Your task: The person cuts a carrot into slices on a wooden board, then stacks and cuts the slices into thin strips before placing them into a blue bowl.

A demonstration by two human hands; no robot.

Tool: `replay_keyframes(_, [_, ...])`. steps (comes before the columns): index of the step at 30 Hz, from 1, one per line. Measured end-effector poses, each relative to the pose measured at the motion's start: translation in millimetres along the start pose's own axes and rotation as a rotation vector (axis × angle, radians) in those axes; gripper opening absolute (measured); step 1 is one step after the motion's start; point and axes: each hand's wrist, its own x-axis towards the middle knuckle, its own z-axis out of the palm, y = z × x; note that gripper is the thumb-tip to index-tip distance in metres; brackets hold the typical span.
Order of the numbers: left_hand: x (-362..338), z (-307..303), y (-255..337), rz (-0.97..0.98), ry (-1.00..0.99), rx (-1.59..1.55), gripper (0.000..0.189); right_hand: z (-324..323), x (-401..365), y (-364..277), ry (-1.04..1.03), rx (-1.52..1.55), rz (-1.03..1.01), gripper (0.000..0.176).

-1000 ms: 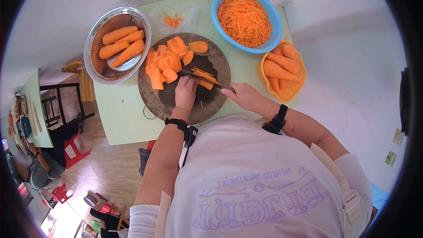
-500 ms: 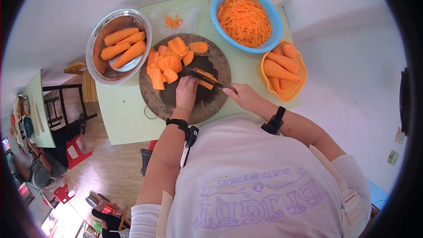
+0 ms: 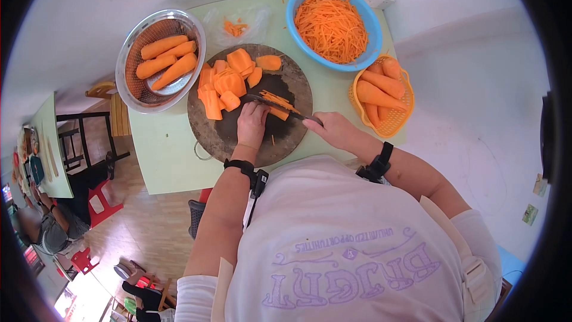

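On the round, dark cutting board point(image 3: 280, 146), my right hand point(image 3: 333, 130) grips the handle of a dark-bladed kitchen knife point(image 3: 271, 105). The blade lies across carrot slices point(image 3: 278, 114), with thin carrot strips point(image 3: 279, 100) on its far side. My left hand point(image 3: 252, 124) has its fingers bent and pressed together on the carrot slices, right beside the blade. Its fingertips are partly hidden. Beyond it, a heap of peeled carrot slices and chunks point(image 3: 229, 83) sits on the board's far left part.
A metal colander point(image 3: 124, 62) with several whole carrots stands at the left. A blue bowl point(image 3: 377, 30) of shredded carrot is at the back right, and a yellow basket point(image 3: 407, 110) of carrots at the right. A plastic bag point(image 3: 253, 21) with scraps lies behind the board.
The knife and my right hand have shifted very slightly toward me and to the right. A few more strips show beyond the blade. My left hand stays on the slices.
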Motion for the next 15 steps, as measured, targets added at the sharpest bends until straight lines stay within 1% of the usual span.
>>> replay_keyframes(7, [0.1,-1.0,1.1,-0.01,-0.005,-0.002,0.008,-2.5,2.9,-1.3,-0.041,-0.03,0.002,0.059])
replay_keyframes(15, [0.1,0.0,0.1,-0.013,0.001,-0.023,0.008,-6.2,4.7,-6.0,-0.042,-0.049,0.002,0.06])
